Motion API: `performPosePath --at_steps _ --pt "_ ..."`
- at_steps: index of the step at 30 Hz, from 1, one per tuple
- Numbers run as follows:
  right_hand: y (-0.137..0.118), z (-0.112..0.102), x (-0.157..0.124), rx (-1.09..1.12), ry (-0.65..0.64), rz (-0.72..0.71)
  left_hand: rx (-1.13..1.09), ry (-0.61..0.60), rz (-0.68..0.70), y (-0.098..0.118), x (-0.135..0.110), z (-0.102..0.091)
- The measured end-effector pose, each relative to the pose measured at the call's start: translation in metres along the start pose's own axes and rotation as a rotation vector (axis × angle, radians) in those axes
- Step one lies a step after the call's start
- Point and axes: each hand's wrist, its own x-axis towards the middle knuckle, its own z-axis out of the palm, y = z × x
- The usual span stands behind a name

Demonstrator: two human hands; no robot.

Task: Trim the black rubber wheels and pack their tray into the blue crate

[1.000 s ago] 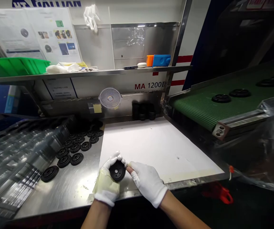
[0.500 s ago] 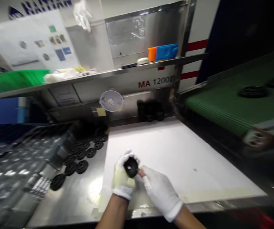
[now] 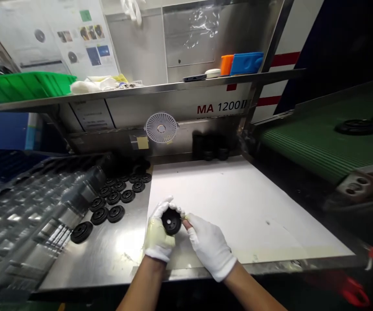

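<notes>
My left hand [image 3: 159,235], in a white glove with a yellowish palm, is closed around a round black plastic wheel-like part [image 3: 172,222]. The part is tilted so that its hollow face and pale centre hole show. Beside its right edge, my right hand [image 3: 210,246], also white-gloved, is closed in a pinch with a bare thumb tip showing. Whatever lies between those fingertips is too small to make out. Both hands are above the near left part of a white sheet [image 3: 238,207]. Several similar black wheels [image 3: 115,214] lie on the metal table to the left.
Clear plastic trays [image 3: 53,216] are stacked at the left. A small fan [image 3: 161,128] stands behind the sheet, below a shelf [image 3: 160,88] with a green basket [image 3: 30,86]. Dark round parts [image 3: 215,147] sit at the back. At the right runs a green conveyor belt [image 3: 303,134] carrying black parts.
The camera view has shifted, so the scene sits differently in the frame. Both hands stay closed at the black part, which is turned slightly more toward the camera.
</notes>
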Motion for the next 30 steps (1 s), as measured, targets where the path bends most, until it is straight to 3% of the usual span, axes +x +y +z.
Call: performPosePath --at_steps 13,19,30 --pt "-0.037 0.024 -0.02 -0.057 0.01 0.015 -0.127 0.07 0.125 0.007 -0.001 -0.02" --pt "-0.029 0.013 -0.014 -0.074 0.014 0.037 -0.055 -0.006 -0.101 0.015 -0.005 -0.024" --pt "-0.04 0.022 -0.021 -0.118 0.025 0.044 -0.113 0.097 0.15 0.003 0.002 -0.016"
